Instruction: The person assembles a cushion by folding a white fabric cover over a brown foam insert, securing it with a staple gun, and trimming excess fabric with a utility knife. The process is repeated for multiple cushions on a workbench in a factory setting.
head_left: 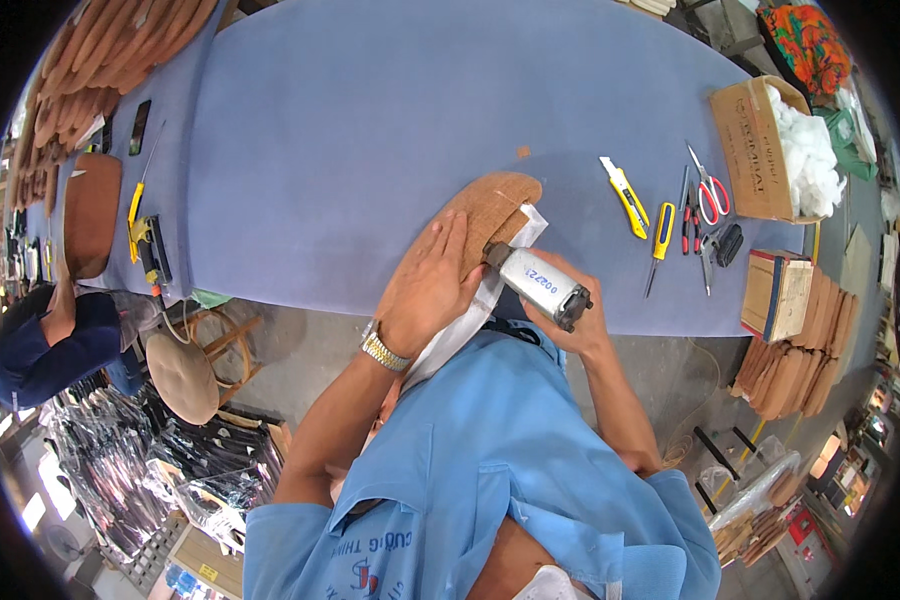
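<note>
A curved brown upholstered pad [502, 200] lies at the near edge of the blue-covered table [370, 120], a strip of white fabric [460, 338] along its right side. My left hand [432, 268] rests flat on the pad, fingers stretched out, a gold watch on its wrist. In my right hand [582, 318] is a silver staple gun [542, 284], its nose against the pad's edge by the white fabric. My right fingers are partly hidden behind the tool's body.
Right of the pad lie a yellow utility knife [625, 198], a screwdriver [662, 238] and red-handled scissors [712, 196]. A cardboard box [755, 150] holds white stuffing. Another person's arm [58, 310] reaches a brown panel [92, 215] at left, near another staple gun [151, 250].
</note>
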`<move>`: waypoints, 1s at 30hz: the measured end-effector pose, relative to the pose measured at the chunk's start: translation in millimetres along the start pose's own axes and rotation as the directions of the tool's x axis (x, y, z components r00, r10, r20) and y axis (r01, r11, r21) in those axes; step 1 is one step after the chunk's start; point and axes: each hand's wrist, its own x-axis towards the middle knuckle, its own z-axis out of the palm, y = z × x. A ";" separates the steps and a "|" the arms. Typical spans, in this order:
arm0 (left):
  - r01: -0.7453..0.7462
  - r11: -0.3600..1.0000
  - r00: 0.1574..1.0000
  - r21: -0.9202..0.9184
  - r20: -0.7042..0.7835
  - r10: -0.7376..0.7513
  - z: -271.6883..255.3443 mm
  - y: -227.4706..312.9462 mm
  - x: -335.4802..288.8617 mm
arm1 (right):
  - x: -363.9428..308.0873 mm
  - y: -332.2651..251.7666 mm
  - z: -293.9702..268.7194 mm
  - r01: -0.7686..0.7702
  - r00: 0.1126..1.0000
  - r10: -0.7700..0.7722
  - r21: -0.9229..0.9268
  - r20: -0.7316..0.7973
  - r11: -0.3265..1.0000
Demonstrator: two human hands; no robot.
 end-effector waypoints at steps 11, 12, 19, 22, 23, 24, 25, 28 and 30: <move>0.017 0.998 0.997 -0.061 -0.079 -0.022 10.5 3.6 4.9 | 9.9 -7.5 1.5 -0.062 0.997 0.062 0.007 0.041 0.998; 0.007 0.998 0.996 -0.058 -0.083 -0.012 7.6 2.9 5.6 | 10.4 -8.6 2.2 -0.056 0.998 0.055 0.005 0.039 0.998; 0.013 1.000 0.999 -0.014 -0.036 -0.014 5.1 2.4 0.1 | 1.9 -5.8 1.0 0.002 0.999 -0.002 0.003 0.040 1.000; 0.024 0.999 0.999 -0.036 -0.046 -0.025 2.5 6.5 -1.0 | 0.0 -6.2 -0.5 0.002 0.998 -0.002 0.002 0.065 1.000; 0.037 0.999 0.999 -0.031 -0.033 -0.038 -1.2 11.1 -1.5 | 0.5 -6.2 -1.1 -0.002 0.997 0.001 0.003 0.072 1.000; 0.053 0.998 0.998 -0.026 -0.013 -0.054 -3.1 13.5 -2.6 | 1.1 -7.4 0.0 -0.024 0.997 0.022 0.015 0.079 1.000; 0.062 0.998 0.998 -0.010 -0.017 -0.062 -2.0 14.5 -2.2 | 2.2 -10.8 0.7 -0.046 0.995 0.044 0.028 0.085 0.999; 0.083 0.996 0.996 0.022 -0.033 -0.082 1.1 16.8 -0.2 | 3.5 -19.0 4.4 -0.105 0.991 0.102 0.031 0.084 0.994; 0.079 0.996 0.996 0.030 -0.046 -0.077 0.3 16.8 -0.6 | 1.3 -19.6 7.2 -0.117 0.991 0.115 0.027 0.063 0.993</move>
